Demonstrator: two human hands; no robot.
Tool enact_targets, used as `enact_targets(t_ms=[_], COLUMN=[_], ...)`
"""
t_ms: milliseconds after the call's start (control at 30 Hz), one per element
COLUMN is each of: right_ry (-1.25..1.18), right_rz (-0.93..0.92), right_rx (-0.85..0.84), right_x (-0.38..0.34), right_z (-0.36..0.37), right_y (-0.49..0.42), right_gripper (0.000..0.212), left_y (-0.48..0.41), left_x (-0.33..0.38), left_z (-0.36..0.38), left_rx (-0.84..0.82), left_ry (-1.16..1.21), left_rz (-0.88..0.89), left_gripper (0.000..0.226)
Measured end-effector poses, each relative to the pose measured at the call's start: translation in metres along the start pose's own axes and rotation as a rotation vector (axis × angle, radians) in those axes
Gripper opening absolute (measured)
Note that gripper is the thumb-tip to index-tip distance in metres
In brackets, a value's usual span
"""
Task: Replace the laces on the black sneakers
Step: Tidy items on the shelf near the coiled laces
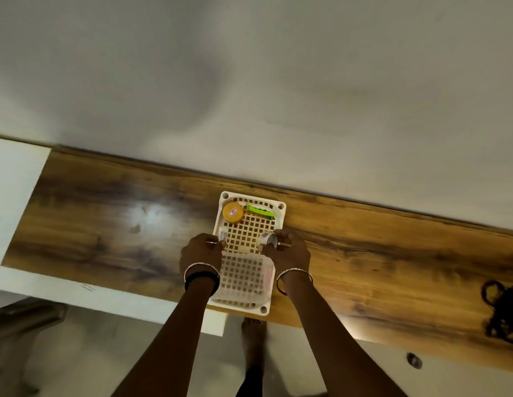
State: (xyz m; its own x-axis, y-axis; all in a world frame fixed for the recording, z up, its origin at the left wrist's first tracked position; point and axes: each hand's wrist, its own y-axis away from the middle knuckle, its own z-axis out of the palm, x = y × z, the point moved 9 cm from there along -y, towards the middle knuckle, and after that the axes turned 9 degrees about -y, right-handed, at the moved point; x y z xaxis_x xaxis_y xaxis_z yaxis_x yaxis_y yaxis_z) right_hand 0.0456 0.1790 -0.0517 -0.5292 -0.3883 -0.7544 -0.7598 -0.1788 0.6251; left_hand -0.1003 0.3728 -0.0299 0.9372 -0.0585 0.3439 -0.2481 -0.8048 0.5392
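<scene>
While both my hands are busy at the white lattice basket (280, 222) in the middle of the wooden worktop (393, 253), the only thing that looks like a lace lies well away from them: a dark tangled coil (503, 313) at the far right edge of the view, on the same worktop. I take it for the black laces, though it is too dim and cropped to be sure, and no sneakers show anywhere. My left hand (202, 252) has its fingers (218, 243) curled onto the basket's left rim beside a small white bottle (223, 234); whether they pinch the rim or the bottle I cannot tell. My right hand (289, 250) has its fingers (268, 249) pressed around a small roll or cap (268, 239) at the right rim. An orange lid (233, 212) and a green clip (259, 211) sit at the basket's far end. The coil lies to my right and nearer my body than the basket, so the right hand is plainly the closer one, but it is occupied. I judge the lace work has not begun, and that hand must let go and travel rightward.
</scene>
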Motion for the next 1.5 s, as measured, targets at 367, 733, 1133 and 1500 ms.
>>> enact_targets(t_ms=[367,733,1133,1500], right_ry=[0.422,0.615,0.429,0.217], right_rz=[-0.244,-0.345,-0.376,-0.335], right_rx=[-0.096,-0.09,0.012,0.223], right_x=[-0.005,0.008,0.0,0.055], right_z=[0.069,0.097,0.037,-0.115], right_y=[-0.032,-0.027,-0.012,0.043], right_gripper=[0.057,0.054,0.034,0.012], left_y=[-0.038,-0.043,0.01,0.143], left_x=[-0.001,0.002,0.039,0.095], left_z=[0.024,0.033,0.014,0.087], left_rx=[0.002,0.036,0.255,0.123], left_ry=[-0.205,-0.35,-0.139,-0.02], left_rz=[0.038,0.026,0.304,0.596], left_gripper=[0.022,0.024,0.007,0.009])
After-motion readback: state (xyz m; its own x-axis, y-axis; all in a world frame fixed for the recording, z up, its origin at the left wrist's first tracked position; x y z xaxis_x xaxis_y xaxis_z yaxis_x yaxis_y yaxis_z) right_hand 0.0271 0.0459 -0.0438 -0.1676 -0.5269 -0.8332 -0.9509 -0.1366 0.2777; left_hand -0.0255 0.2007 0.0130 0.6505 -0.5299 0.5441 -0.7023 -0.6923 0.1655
